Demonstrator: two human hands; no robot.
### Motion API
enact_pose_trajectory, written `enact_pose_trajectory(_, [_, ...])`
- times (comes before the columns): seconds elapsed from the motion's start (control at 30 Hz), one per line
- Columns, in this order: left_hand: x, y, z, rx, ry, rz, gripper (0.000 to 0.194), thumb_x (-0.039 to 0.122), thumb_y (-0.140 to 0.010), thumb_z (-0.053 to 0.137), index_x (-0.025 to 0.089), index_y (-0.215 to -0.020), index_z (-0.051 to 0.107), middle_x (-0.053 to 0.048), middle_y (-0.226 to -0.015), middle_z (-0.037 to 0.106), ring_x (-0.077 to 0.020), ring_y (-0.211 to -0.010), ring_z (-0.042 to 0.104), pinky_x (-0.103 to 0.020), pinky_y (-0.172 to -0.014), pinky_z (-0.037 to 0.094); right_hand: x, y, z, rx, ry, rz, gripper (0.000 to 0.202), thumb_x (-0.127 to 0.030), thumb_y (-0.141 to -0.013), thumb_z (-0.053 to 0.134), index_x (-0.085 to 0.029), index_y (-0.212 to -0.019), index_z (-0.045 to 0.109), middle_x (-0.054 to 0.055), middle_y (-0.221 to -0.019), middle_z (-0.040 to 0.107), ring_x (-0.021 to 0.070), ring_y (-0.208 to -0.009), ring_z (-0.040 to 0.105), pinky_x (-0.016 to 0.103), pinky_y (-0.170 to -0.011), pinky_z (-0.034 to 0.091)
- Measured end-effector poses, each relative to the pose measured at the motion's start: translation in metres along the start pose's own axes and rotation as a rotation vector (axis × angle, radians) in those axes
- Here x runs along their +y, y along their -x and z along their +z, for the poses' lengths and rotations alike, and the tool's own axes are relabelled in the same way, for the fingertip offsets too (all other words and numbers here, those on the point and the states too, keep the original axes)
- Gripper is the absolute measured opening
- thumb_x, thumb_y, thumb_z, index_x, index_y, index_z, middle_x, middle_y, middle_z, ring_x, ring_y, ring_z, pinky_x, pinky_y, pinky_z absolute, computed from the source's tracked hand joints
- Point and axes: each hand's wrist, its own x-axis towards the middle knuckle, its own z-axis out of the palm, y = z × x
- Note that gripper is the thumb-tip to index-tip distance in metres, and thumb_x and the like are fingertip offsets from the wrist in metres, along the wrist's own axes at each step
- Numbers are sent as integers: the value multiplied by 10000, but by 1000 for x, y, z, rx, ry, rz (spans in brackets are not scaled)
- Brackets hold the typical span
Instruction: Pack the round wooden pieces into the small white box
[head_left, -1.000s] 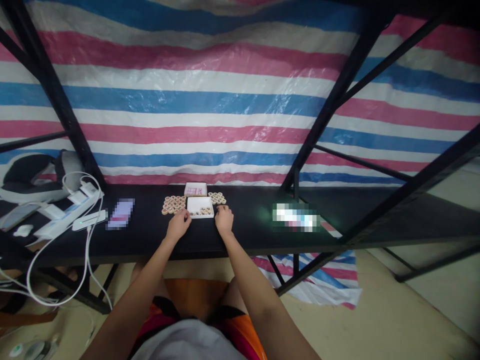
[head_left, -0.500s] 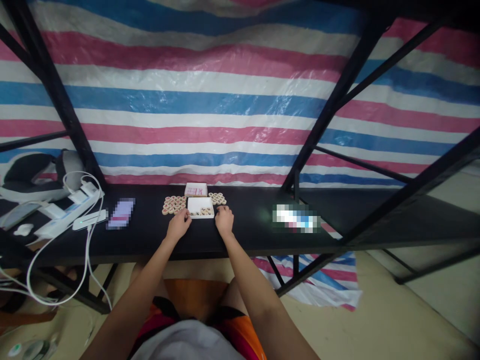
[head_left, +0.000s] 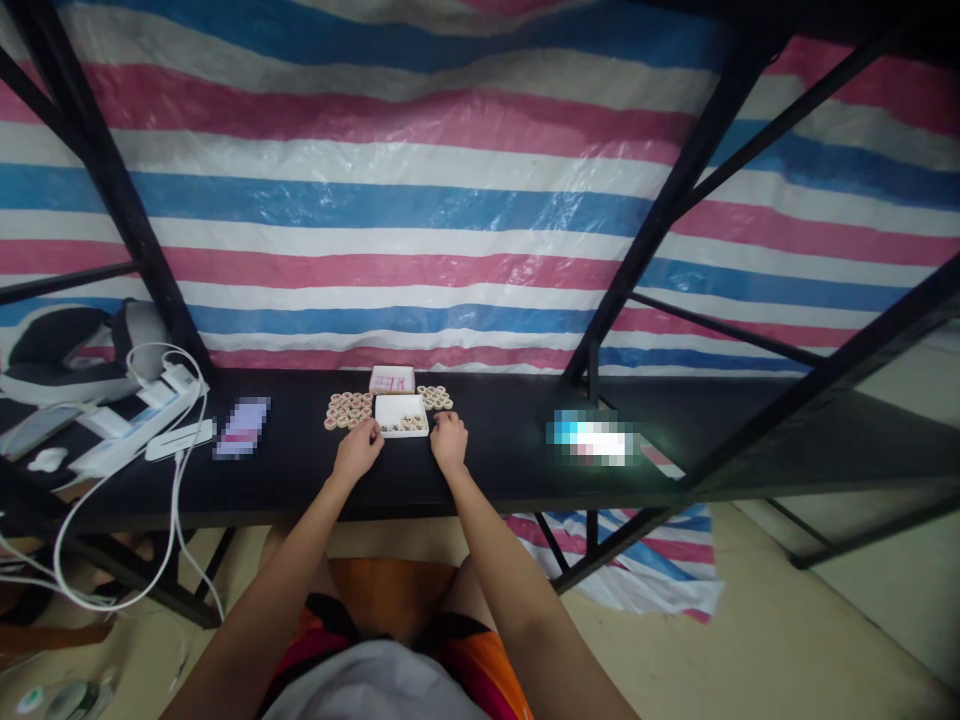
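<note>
A small white open box lies on the black shelf top, with several round wooden game pieces inside. Close by its left front corner rests my left hand, fingers loosely curled and no object showing in them. On the other side, my right hand sits just right of the box, also curled, with nothing visible in its fingers. Left of the box, round pieces with reddish marks are grouped in rows. Behind my right hand is another group of round pieces with dark marks.
A box lid with pink print stands behind the white box. A blurred phone lies to the left, near a power strip with white cables. A glowing blurred screen is at right. Black metal posts frame the shelf.
Both hands and the game pieces stay where they were. The colours on the blurred screen at right have changed.
</note>
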Motion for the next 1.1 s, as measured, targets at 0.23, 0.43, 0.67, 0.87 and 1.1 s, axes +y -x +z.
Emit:
enact_pose_trajectory(0.23, [0,0,1,-6,9,-4,71,245,-814,462,223,-843,523,1,-829,605,-140,-734,553,-228,-618,344,-2,2,-6,-16,0,4,299,-111,-827,439,-182,-1038,638,99,-1083,583,209,-935,536,305,-777,382])
enact_pose_trajectory(0.43, [1,0,-1,-16,-8,-7,68,256,-817,459,217,-827,514,6,-808,600,-140,-728,547,-229,-601,325,-4,2,-8,-31,6,19,285,-117,-831,456,-189,-1045,629,85,-1093,576,196,-951,529,291,-786,371])
enact_pose_trajectory(0.67, [1,1,0,-14,-4,-1,80,243,-818,457,216,-849,525,1,-830,610,-143,-753,563,-232,-621,345,-5,2,-9,-43,17,15,275,-127,-844,450,-191,-1049,622,86,-1092,572,194,-953,529,291,-787,368])
enact_pose_trajectory(0.87, [2,0,-1,-14,-11,-18,91,244,-819,461,211,-854,537,-5,-825,610,-142,-744,558,-230,-624,351,-4,2,-7,-39,19,10,268,-131,-840,459,-191,-1043,623,86,-1088,571,193,-950,530,290,-785,372])
enact_pose_trajectory(1.1, [0,0,1,3,-1,11,60,233,-809,467,217,-834,519,8,-815,600,-134,-736,556,-226,-630,351,-3,1,-6,-32,16,8,270,-131,-839,454,-188,-1035,630,91,-1080,578,199,-941,535,292,-779,374])
